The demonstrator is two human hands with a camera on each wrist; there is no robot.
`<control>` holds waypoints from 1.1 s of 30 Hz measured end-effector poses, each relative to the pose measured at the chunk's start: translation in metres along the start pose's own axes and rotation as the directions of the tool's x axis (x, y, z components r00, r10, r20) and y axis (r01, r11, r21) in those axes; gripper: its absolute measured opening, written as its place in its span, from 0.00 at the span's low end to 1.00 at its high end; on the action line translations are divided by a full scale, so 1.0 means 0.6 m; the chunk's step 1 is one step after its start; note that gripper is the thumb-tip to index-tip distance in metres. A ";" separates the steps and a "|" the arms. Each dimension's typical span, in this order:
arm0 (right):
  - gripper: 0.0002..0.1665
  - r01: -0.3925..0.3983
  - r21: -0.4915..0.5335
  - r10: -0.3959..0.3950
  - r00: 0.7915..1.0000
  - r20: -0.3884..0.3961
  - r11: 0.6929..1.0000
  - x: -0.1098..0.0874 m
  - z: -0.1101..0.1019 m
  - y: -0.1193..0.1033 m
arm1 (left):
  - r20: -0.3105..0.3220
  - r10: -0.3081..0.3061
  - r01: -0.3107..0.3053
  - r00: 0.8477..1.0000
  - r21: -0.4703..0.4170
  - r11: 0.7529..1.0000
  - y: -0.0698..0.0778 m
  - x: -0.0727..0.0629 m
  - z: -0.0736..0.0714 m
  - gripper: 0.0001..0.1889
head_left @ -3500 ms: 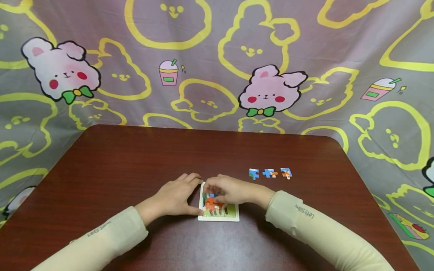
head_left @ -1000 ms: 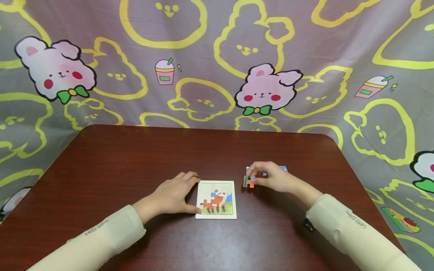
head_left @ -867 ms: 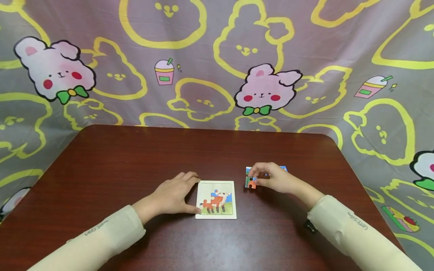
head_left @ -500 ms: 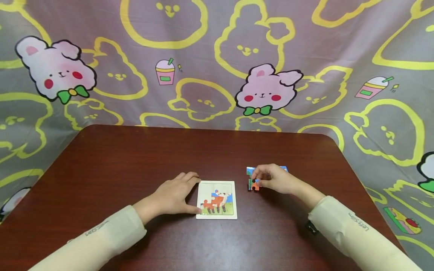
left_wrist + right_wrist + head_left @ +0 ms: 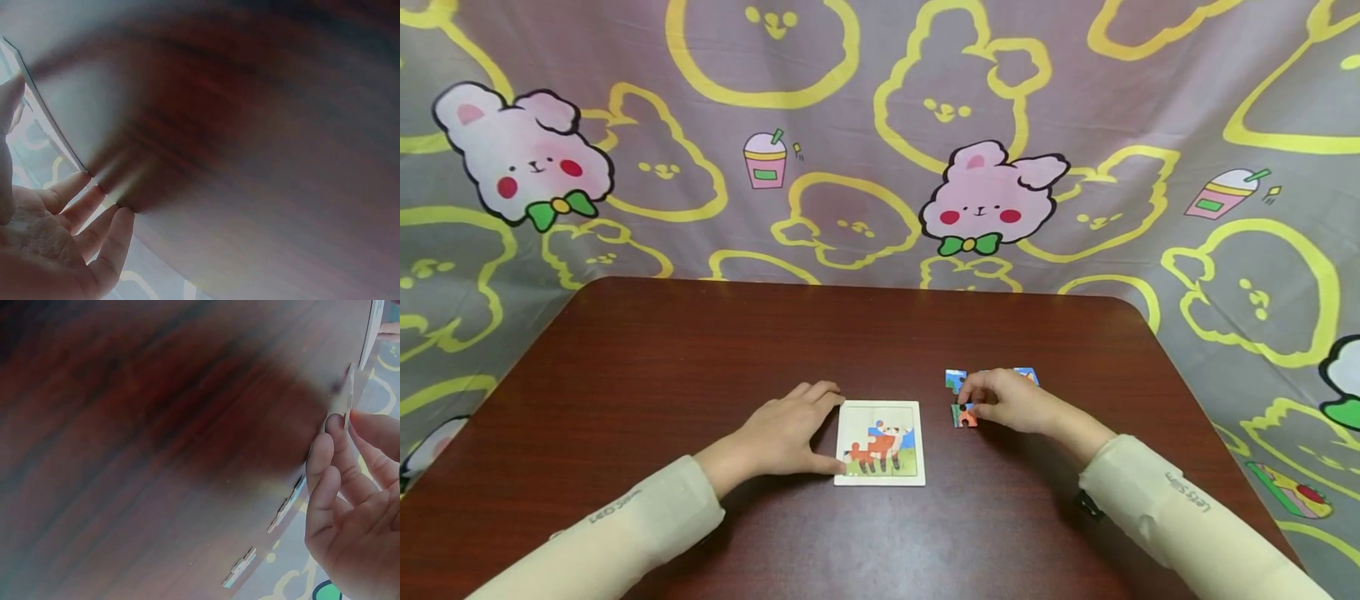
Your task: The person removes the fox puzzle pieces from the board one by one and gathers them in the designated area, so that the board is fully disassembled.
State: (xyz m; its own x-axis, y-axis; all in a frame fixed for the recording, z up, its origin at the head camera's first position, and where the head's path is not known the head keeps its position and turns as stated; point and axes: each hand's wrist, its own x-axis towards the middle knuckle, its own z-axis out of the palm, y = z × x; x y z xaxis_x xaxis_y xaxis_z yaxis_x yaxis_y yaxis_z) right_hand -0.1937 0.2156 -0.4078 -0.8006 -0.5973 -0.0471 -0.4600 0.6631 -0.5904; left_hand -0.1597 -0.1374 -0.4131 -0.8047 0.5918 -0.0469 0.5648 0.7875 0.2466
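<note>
My right hand point(image 5: 1011, 402) pinches an orange, green and blue jigsaw piece point(image 5: 964, 416) between thumb and fingertips. In the right wrist view this piece point(image 5: 349, 400) shows edge-on. A pale-framed jigsaw board point(image 5: 914, 479) lies to its left, with a partly assembled picture of a red and white animal inside. My left hand point(image 5: 781, 433) spans the board's left side, thumb at the lower corner and fingertips by the upper one. Seen from the left wrist, its fingers are spread beside the board's edge point(image 5: 50, 119).
Behind my right hand lie a blue-green loose piece point(image 5: 954, 380) and a blue-orange one point(image 5: 1027, 375); another between them is mostly hidden. The dark wooden table point(image 5: 737, 333) reaches back to a patterned cloth point(image 5: 850, 150).
Earlier my right hand was over the board; it then moved right and holds a piece beside the loose ones. In the last second it drifted slightly right and nearer. My left hand stayed put.
</note>
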 end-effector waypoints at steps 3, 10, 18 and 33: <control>0.07 0.005 -0.014 -0.005 1.000 0.004 1.000 0.001 0.000 0.002 | 0.003 -0.002 0.002 1.000 -0.003 1.000 0.000 0.000 0.000 0.49; 0.07 -0.018 0.015 0.018 1.000 0.018 1.000 0.001 -0.003 0.007 | 0.013 -0.012 0.012 1.000 -0.001 1.000 0.001 0.001 -0.001 0.49; 0.06 -0.029 0.016 0.029 0.999 0.016 0.999 0.000 -0.006 0.005 | 0.022 -0.021 0.021 1.000 0.000 1.000 0.003 0.000 -0.005 0.50; 0.06 0.058 0.004 -0.058 0.998 -0.008 0.998 0.036 0.011 -0.039 | 0.028 -0.018 0.018 0.999 0.001 1.000 0.002 -0.001 -0.006 0.49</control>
State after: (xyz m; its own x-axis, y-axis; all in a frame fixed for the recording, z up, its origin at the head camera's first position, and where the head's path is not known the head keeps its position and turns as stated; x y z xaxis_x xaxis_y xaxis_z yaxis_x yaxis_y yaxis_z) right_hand -0.1979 0.1840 -0.4003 -0.7756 -0.6312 -0.0061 -0.5042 0.6253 -0.5957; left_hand -0.1593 -0.1375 -0.4090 -0.8094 0.5820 -0.0786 0.5503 0.7984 0.2446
